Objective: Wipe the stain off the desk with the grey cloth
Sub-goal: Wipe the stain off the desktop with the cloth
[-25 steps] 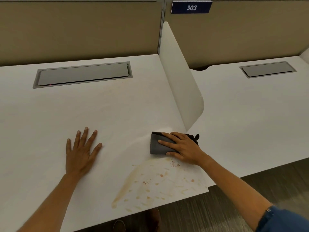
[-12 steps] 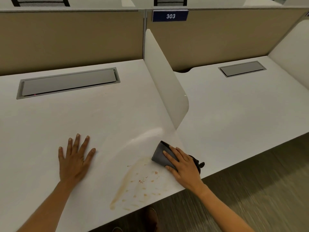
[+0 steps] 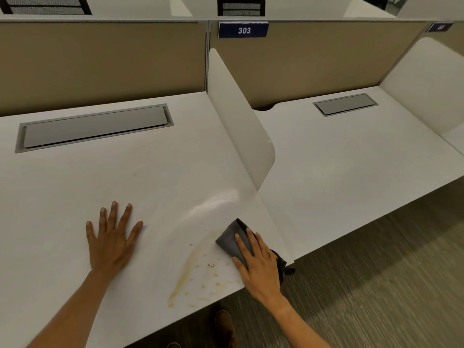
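A brown stain (image 3: pixel 198 272) of streaks and specks lies near the front edge of the white desk (image 3: pixel 100 187). My right hand (image 3: pixel 261 270) presses flat on the folded grey cloth (image 3: pixel 229 238), which sits at the stain's right side by the desk's front right corner. Part of the cloth hangs past the edge under my palm. My left hand (image 3: pixel 113 237) rests flat on the desk with fingers spread, left of the stain and holding nothing.
A white divider panel (image 3: pixel 238 116) rises behind the cloth, separating this desk from the neighbouring desk (image 3: pixel 339 167). A grey cable hatch (image 3: pixel 93 126) sits at the back. A tan partition with a blue "303" sign (image 3: pixel 243 30) stands behind. Floor lies below the front edge.
My right hand has drawn the cloth down from beside the divider's foot to the front right corner, and the stain's right part has gone. The left hand has stayed flat.
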Demonstrator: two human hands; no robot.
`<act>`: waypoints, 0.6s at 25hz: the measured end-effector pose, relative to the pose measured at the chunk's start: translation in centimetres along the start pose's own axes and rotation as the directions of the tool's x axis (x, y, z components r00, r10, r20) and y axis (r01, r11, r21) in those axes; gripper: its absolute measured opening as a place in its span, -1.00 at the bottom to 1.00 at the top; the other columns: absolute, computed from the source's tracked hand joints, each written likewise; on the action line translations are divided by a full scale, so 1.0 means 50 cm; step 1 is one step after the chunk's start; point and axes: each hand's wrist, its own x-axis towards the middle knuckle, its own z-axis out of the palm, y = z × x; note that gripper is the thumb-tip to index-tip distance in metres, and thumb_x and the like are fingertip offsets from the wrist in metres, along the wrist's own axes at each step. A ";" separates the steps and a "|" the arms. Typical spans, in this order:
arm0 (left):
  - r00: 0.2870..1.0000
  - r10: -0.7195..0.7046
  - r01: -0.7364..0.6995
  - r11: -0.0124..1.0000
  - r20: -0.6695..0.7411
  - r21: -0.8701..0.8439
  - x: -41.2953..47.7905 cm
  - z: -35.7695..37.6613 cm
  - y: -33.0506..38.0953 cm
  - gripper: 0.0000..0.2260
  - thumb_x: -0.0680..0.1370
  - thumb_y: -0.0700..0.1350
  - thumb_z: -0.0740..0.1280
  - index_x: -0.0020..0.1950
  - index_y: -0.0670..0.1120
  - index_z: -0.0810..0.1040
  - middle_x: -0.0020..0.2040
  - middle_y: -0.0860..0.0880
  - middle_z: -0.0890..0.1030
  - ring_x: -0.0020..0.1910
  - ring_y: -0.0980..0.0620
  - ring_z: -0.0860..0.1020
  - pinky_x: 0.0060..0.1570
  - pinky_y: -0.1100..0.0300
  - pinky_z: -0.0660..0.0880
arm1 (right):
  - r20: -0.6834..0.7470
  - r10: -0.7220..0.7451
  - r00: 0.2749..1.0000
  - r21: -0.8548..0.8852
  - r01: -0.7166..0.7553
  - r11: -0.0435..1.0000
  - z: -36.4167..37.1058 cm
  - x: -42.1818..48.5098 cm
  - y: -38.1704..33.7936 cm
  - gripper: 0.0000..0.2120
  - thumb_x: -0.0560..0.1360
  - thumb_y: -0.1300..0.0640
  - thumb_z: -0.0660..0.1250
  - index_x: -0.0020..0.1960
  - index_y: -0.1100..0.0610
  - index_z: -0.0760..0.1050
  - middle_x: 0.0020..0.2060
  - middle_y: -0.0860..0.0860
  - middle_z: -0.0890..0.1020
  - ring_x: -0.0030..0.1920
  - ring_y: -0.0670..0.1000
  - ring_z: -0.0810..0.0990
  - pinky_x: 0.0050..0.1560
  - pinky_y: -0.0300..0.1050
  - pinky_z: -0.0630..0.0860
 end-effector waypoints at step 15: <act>0.987 0.160 -0.160 0.987 0.008 0.017 0.012 -0.007 -0.062 -0.41 0.61 0.36 -0.12 0.63 0.26 -0.08 0.67 0.09 -0.06 0.64 0.04 -0.12 0.56 -0.16 -0.18 | 0.130 -0.490 0.862 -0.020 0.497 0.868 -0.040 0.073 0.001 -0.36 0.64 -0.20 0.17 0.63 -0.11 0.01 0.65 0.00 -0.01 0.63 0.17 -0.16 0.56 0.29 -0.01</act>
